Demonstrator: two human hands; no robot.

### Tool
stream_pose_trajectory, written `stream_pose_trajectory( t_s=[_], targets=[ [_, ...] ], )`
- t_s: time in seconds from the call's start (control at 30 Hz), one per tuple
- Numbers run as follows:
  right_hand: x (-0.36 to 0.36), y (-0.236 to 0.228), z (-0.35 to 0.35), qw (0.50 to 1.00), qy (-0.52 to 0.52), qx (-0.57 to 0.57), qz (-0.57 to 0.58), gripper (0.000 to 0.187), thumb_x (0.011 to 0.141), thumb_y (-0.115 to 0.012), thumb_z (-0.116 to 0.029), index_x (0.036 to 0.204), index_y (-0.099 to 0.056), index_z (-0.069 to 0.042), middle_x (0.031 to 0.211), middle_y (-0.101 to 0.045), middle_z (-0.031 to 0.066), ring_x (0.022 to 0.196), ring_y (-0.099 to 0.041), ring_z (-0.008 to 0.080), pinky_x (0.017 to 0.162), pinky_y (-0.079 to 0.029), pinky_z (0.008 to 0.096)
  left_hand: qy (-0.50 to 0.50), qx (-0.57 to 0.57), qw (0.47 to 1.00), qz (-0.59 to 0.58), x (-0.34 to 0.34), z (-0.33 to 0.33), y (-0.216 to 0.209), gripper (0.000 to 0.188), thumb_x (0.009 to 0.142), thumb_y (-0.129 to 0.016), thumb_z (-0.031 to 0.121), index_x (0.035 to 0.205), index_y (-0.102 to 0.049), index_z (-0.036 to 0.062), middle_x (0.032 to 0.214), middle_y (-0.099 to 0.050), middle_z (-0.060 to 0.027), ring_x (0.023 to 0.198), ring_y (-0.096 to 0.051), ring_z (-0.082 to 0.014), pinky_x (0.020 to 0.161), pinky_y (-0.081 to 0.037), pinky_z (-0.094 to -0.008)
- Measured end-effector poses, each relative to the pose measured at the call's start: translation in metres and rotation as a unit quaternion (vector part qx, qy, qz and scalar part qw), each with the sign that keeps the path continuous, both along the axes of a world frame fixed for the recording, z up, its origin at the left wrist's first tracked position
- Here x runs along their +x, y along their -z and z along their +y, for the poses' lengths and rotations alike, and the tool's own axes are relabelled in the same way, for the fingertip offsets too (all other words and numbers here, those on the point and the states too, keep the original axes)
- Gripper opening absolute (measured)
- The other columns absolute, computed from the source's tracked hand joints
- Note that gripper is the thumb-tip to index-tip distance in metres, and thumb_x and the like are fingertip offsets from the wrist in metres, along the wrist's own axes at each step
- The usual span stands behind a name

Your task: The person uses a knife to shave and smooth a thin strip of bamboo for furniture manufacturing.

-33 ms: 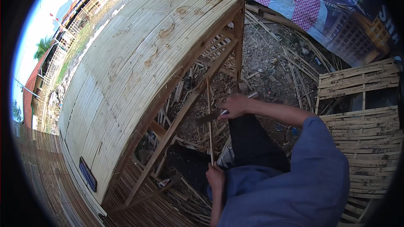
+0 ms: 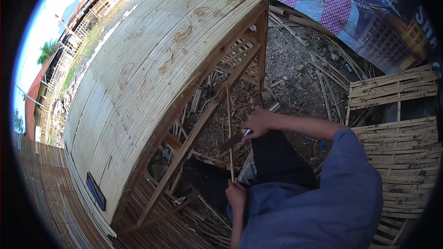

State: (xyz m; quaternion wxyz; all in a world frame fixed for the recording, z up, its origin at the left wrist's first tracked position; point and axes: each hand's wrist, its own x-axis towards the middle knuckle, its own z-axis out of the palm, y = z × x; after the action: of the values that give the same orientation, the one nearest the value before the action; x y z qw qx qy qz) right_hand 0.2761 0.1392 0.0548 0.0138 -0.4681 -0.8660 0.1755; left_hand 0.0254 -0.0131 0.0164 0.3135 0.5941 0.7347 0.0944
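My right hand (image 2: 259, 122) is closed round the silvery handle of a knife (image 2: 230, 142). Its dark, broad blade points left and lies across a thin bamboo strip (image 2: 231, 157). The strip's lower end is in my closed left hand (image 2: 236, 194), low in front of my body. From there it runs up and away to the slanting wooden brace (image 2: 203, 119) of a bamboo-topped table (image 2: 134, 69); whether its far end touches the brace I cannot tell.
A dark, flat rectangular object (image 2: 96, 191) lies on the table's near left part, with curled shavings (image 2: 182, 33) farther up. Bamboo scraps (image 2: 323, 83) litter the ground. A woven bamboo panel (image 2: 392, 157) is at the right, and a printed sheet (image 2: 341, 9) spreads at the back right.
My right hand and the knife have moved slightly toward me along the strip, and the blade tilts more steeply. My left hand stays in place.
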Motion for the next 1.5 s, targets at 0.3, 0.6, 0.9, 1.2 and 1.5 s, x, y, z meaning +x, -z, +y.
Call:
stream_pose_trajectory(
  t_s=[0.3, 0.6, 0.9, 1.2, 1.5],
  targets=[
    [0.04, 0.002, 0.075, 0.912, 0.394, 0.081, 0.081, 0.062, 0.088, -0.039, -0.061, 0.096, -0.066, -0.006, 0.07, -0.064, 0.0192, 0.072, -0.065, 0.0344, 0.069, -0.05, 0.0448, 0.012, -0.009, 1.0, -0.003, -0.002, 0.001, 0.005, 0.034, 0.092, -0.045, 0.027, 0.102, -0.056, -0.0034, 0.079, -0.06, -0.0312, 0.08, -0.059, -0.0483, 0.07, -0.047, -0.0543],
    [-0.008, 0.004, -0.014, 0.998, 0.05, 0.009, 0.023, 0.063, 0.082, -0.043, -0.068, 0.096, -0.062, -0.009, 0.058, -0.059, 0.018, 0.063, -0.063, 0.0377, 0.059, -0.05, 0.0469, 0.0, 0.013, 1.0, 0.004, 0.001, -0.002, 0.0, 0.03, 0.092, -0.046, 0.026, 0.095, -0.055, -0.0025, 0.076, -0.06, -0.0302, 0.077, -0.059, -0.0483, 0.067, -0.047, -0.0551],
    [-0.014, 0.027, 0.002, 0.968, 0.21, 0.091, 0.101, 0.062, 0.083, -0.043, -0.066, 0.084, -0.064, -0.007, 0.057, -0.06, 0.015, 0.058, -0.062, 0.0369, 0.056, -0.052, 0.0451, 0.005, 0.032, 0.999, 0.012, 0.004, -0.001, 0.0, 0.027, 0.094, -0.044, 0.027, 0.091, -0.05, 0.0007, 0.071, -0.06, -0.0283, 0.073, -0.059, -0.0479, 0.062, -0.047, -0.0553],
    [-0.035, 0.008, -0.036, 0.997, -0.062, -0.018, -0.043, 0.066, 0.083, -0.039, -0.068, 0.087, -0.065, -0.007, 0.06, -0.059, 0.0175, 0.067, -0.064, 0.0369, 0.058, -0.051, 0.0454, 0.007, 0.042, 0.998, 0.04, 0.002, -0.003, 0.01, 0.027, 0.093, -0.044, 0.027, 0.093, -0.051, 0.0008, 0.071, -0.061, -0.0272, 0.072, -0.06, -0.0466, 0.063, -0.047, -0.0551],
    [-0.029, 0.025, -0.017, 0.975, 0.199, -0.01, 0.103, 0.063, 0.082, -0.043, -0.066, 0.081, -0.065, -0.007, 0.061, -0.06, 0.0176, 0.065, -0.063, 0.0364, 0.061, -0.051, 0.046, -0.009, 0.044, 0.999, 0.006, 0.0, 0.014, -0.001, 0.028, 0.093, -0.045, 0.028, 0.095, -0.054, 0.0009, 0.075, -0.061, -0.0282, 0.076, -0.06, -0.0466, 0.066, -0.047, -0.0545]
  ],
)
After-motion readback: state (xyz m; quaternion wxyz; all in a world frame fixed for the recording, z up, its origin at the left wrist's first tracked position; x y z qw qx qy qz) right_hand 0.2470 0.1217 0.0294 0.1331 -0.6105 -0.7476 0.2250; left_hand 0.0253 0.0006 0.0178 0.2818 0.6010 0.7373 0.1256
